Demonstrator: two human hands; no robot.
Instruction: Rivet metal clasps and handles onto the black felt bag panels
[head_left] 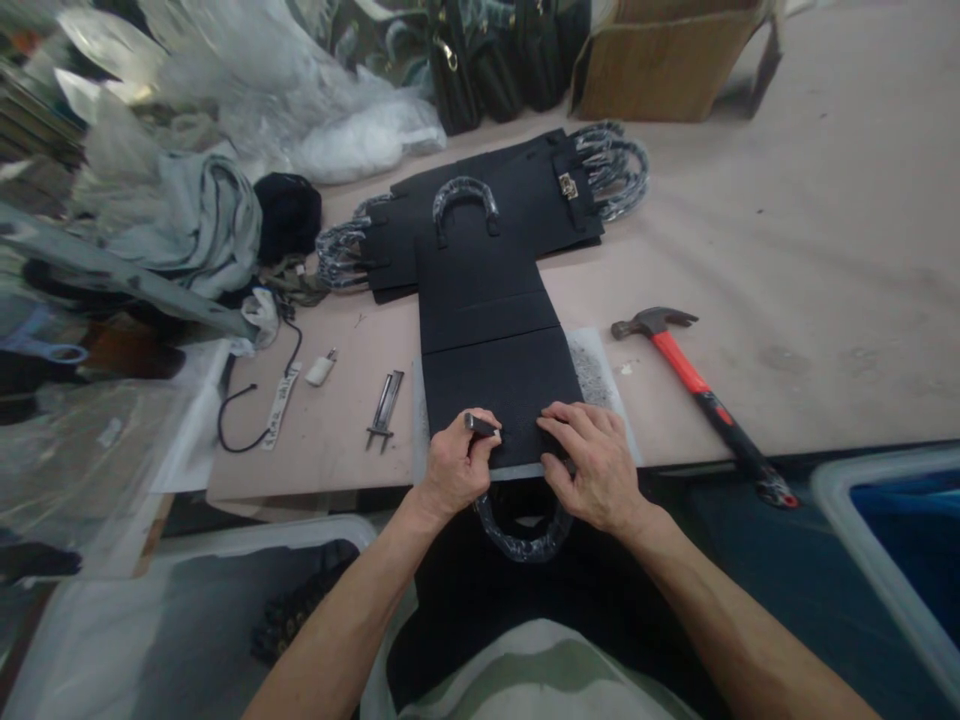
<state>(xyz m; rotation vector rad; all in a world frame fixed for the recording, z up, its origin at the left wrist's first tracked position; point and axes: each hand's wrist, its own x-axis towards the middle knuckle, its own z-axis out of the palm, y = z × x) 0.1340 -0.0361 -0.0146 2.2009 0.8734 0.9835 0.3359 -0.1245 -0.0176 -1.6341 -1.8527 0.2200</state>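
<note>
While our left hand was closed around a rod, our right hand rested half open on the panel; we couldn't tell whether it pinched anything. We had the panel across a board, with a hammer right of the board, a pronged tool left of it and stacked panels beyond it.
</note>
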